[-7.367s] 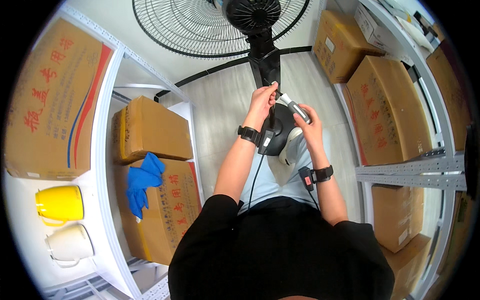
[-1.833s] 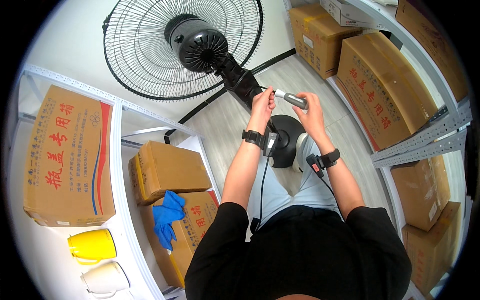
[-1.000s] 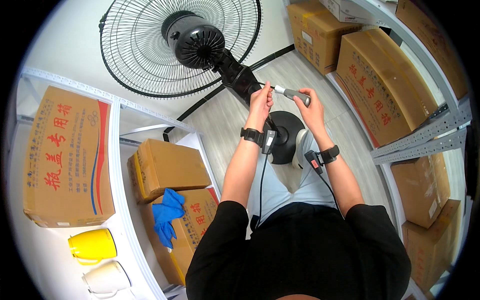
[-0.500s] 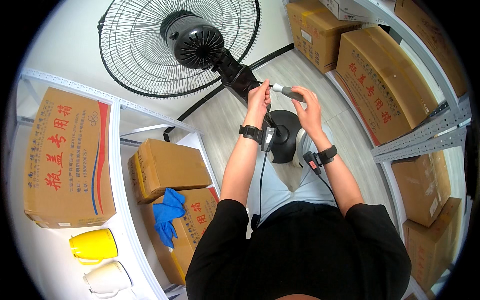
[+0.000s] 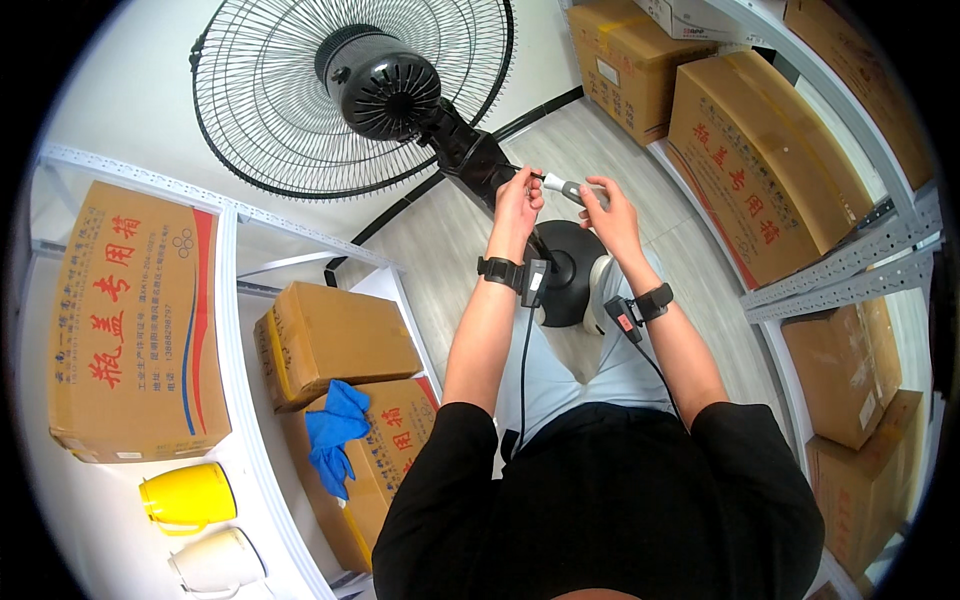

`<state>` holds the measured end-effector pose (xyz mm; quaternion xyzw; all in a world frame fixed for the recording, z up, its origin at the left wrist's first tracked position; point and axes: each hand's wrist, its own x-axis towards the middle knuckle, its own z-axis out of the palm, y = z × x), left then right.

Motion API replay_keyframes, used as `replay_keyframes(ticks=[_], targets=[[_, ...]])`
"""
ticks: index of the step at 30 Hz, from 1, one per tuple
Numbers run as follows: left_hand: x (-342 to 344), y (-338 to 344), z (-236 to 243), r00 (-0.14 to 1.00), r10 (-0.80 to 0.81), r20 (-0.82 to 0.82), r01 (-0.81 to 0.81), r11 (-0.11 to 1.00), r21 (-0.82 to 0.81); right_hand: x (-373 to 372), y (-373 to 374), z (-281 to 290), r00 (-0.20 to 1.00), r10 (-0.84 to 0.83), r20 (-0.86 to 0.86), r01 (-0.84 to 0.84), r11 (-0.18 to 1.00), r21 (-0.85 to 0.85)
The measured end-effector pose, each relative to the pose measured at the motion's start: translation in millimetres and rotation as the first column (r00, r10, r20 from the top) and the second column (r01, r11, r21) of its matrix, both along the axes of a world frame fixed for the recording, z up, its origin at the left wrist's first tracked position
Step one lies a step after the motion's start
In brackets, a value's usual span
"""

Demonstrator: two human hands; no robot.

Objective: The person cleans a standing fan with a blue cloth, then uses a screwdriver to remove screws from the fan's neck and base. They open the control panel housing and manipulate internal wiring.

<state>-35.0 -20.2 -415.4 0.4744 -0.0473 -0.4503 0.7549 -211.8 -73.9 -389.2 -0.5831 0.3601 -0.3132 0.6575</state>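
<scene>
My left hand (image 5: 516, 205) is closed near the neck of a black standing fan (image 5: 470, 165), its fingertips at a thin dark piece by the white end of a grey-handled tool, apparently a screwdriver (image 5: 568, 190); I cannot make out exactly what they pinch. Curled around that tool's handle is my right hand (image 5: 612, 220), just to the right of the left one. The fan's round base (image 5: 565, 300) stands on the floor below my hands, beside my shoe. Both wrists wear black strapped devices with cables.
Metal shelves on both sides hold cardboard boxes (image 5: 140, 320) (image 5: 760, 170). On the left shelf lie a yellow jug (image 5: 187, 492) and a white jug (image 5: 215, 555); a blue cloth (image 5: 335, 430) lies on a lower box. A wall stands behind the fan cage (image 5: 260, 100).
Since the oldest frame the view has turned, showing more of the fan, and the tool lies more horizontal. Over the last second my right hand has shifted slightly, the tool still in it.
</scene>
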Motion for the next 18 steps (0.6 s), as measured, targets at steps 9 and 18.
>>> replay_keyframes(ticks=[9, 18], targets=[[8, -3, -1, 0.999, -0.028, 0.021, 0.028, 1.000, 0.009, 10, -2, -20, 0.986, -0.133, 0.096, 0.148, 0.972, -0.180], [-6, -5, 6, 0.997, 0.014, 0.071, -0.018, 0.998, 0.058, 6, -15, -34, 0.980, -0.108, 0.169, 0.196, 0.699, -0.688]])
